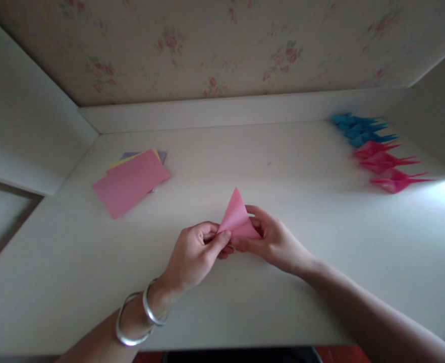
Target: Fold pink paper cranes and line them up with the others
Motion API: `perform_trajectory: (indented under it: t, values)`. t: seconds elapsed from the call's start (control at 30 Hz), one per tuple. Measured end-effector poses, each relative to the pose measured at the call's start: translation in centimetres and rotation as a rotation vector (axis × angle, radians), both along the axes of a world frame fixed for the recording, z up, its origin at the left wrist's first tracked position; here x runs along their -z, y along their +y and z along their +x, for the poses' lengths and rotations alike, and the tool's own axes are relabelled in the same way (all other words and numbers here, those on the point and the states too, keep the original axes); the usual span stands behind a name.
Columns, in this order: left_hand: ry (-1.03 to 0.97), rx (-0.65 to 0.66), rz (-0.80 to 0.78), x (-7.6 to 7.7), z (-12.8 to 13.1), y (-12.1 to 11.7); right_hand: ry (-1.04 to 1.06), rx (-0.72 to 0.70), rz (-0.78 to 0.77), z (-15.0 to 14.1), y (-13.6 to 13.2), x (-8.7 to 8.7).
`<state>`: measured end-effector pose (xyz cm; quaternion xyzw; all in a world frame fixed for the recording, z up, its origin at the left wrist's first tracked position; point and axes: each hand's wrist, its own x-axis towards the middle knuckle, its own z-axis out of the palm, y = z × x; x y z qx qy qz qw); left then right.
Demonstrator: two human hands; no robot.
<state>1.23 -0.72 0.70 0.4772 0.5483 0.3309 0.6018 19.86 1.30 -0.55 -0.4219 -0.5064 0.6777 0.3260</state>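
A pink sheet of origami paper (238,218), folded into a triangle with its point away from me, is held between both hands above the white table. My left hand (200,252) pinches its lower left corner, thumb on top and fingers curled beneath. On the other side, my right hand (270,238) grips the lower right edge, with the thumb along the bottom and the fingers behind the paper. Parts of the fingers of both hands are hidden by the paper.
Pink, yellow and purple paper sheets (133,184) lie stacked at the left. Along the right side stand several folded paper cranes, blue ones (362,130) behind pink ones (391,179). A white ledge (222,112) and flowered wall bound the table (94,292) at the back.
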Motion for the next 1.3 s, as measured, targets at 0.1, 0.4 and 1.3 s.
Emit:
perform_trajectory:
  t: [0.1, 0.4, 1.3]
  values:
    - [-0.029, -0.004, -0.047, 0.0, 0.0, 0.2, 0.009, 0.008, -0.019, -0.1, 0.1, -0.1]
    - [-0.083, -0.032, -0.121, 0.2, 0.1, 0.4, 0.021, 0.05, -0.042, -0.2, 0.0, -0.3]
    - [-0.204, 0.198, -0.285, 0.0, -0.1, 0.3, -0.225, 0.259, 0.607, 1.2, -0.1, -0.6]
